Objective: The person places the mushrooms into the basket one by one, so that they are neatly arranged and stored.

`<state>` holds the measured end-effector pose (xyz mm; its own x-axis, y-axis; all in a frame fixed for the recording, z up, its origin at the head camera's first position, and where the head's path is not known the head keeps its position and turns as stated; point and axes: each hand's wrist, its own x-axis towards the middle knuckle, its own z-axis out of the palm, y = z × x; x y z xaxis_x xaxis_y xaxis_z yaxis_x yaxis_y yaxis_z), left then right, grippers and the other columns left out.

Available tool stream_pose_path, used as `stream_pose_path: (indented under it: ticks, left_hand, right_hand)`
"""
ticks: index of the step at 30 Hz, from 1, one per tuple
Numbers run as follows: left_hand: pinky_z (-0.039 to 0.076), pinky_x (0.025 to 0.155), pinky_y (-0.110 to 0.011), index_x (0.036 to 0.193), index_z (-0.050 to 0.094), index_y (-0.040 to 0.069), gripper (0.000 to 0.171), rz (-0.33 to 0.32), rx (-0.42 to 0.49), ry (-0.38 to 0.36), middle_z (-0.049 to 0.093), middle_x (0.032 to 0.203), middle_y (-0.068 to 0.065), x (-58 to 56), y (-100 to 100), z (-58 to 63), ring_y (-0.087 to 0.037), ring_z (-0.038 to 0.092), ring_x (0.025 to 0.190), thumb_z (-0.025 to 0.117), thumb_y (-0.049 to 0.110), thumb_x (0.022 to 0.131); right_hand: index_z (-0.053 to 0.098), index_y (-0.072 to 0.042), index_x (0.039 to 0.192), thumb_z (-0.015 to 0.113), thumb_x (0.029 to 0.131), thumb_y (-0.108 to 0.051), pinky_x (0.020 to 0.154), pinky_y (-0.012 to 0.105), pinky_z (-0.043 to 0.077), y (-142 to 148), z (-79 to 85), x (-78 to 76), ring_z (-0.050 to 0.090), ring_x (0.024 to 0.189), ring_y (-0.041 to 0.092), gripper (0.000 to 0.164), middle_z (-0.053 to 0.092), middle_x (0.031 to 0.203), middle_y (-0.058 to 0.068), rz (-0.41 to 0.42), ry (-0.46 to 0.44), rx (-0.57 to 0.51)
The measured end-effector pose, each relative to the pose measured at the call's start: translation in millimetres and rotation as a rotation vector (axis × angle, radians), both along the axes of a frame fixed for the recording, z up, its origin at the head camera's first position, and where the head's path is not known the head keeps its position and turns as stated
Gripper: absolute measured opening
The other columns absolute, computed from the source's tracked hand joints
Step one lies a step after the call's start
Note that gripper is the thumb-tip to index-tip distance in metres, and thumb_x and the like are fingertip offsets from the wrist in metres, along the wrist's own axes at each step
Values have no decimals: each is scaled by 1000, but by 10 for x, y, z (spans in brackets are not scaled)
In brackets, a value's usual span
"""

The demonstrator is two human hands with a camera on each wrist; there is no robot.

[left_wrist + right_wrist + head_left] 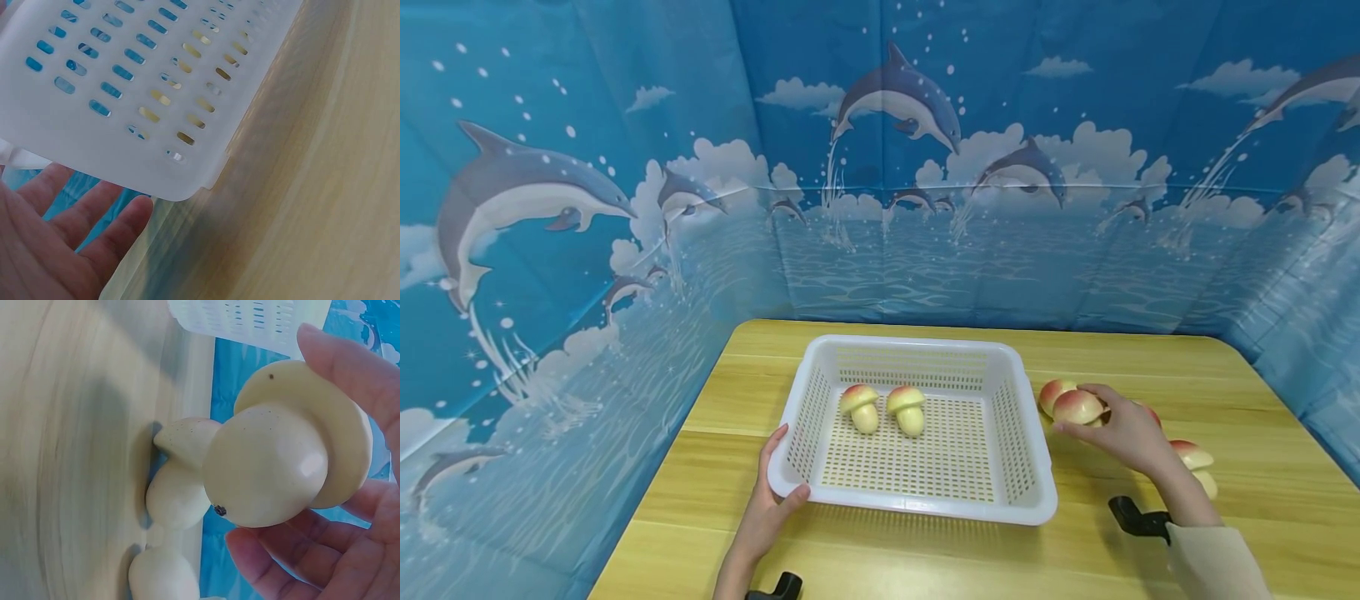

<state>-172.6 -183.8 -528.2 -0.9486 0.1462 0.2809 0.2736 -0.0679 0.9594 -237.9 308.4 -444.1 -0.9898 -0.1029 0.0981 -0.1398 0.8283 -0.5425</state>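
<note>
A white plastic basket (917,508) with slotted walls stands on the table. Two toy mushrooms, one on the left (863,408) and one beside it (908,410), lie inside with red-tinged caps and cream stems. My left hand (765,508) holds the basket's near left corner, thumb over the rim; its fingers (128,228) show beside the wall in the left wrist view. To the right of the basket my right hand (1123,429) grips another toy mushroom (269,462) by its cap, thumb on one side and fingers on the other, with the stem's round end facing the wrist camera.
More toy mushrooms lie on the wooden table (970,567) at the right: one (1054,393) behind the held one, one (1195,462) by the right forearm, and one partly hidden by the hand. A dolphin-print curtain (925,250) surrounds the table's back and sides.
</note>
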Motion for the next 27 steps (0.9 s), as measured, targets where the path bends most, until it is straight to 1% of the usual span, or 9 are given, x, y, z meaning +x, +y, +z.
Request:
stream_pose_path:
  ticks: [4, 10, 13, 20, 27]
  left_hand:
    - [43, 93, -35, 150, 15, 21, 82, 3, -10, 8, 27, 147, -22, 1, -3, -4, -44, 40, 123, 62, 3, 86]
    - [43, 93, -35, 150, 16, 22, 82, 11, -13, -3, 26, 148, -21, 1, 5, -6, -43, 39, 124, 62, 2, 85]
    - [43, 93, -35, 150, 16, 22, 82, 13, -15, -1, 25, 148, -22, 1, 8, -7, -43, 39, 124, 61, 1, 85]
    - [43, 93, -35, 150, 16, 22, 82, 16, -22, 8, 25, 148, -22, -3, 6, -7, -43, 38, 124, 61, 2, 85]
    - [43, 93, -34, 150, 16, 22, 82, 12, -15, 9, 26, 148, -22, -6, 2, -4, -43, 39, 124, 61, 1, 85]
  right_hand:
    - [41, 5, 135, 69, 78, -57, 61, 40, 49, -18, 29, -9, 57, 87, 33, 90, 59, 110, 27, -17, -2, 0]
    - [38, 3, 138, 67, 79, -59, 64, 44, 49, -36, 52, -28, 55, 93, 37, 91, 54, 117, 30, -30, -20, -1]
    - [38, 2, 139, 66, 79, -60, 64, 44, 49, -44, 53, -34, 55, 95, 38, 91, 53, 119, 31, -38, -14, -3]
    - [34, 3, 142, 66, 80, -59, 60, 39, 47, -83, 100, -42, 53, 94, 36, 93, 52, 120, 28, -61, -1, -44]
    - [33, 1, 143, 65, 79, -61, 60, 38, 46, -153, 172, -50, 53, 94, 36, 95, 51, 120, 27, -83, 21, -48]
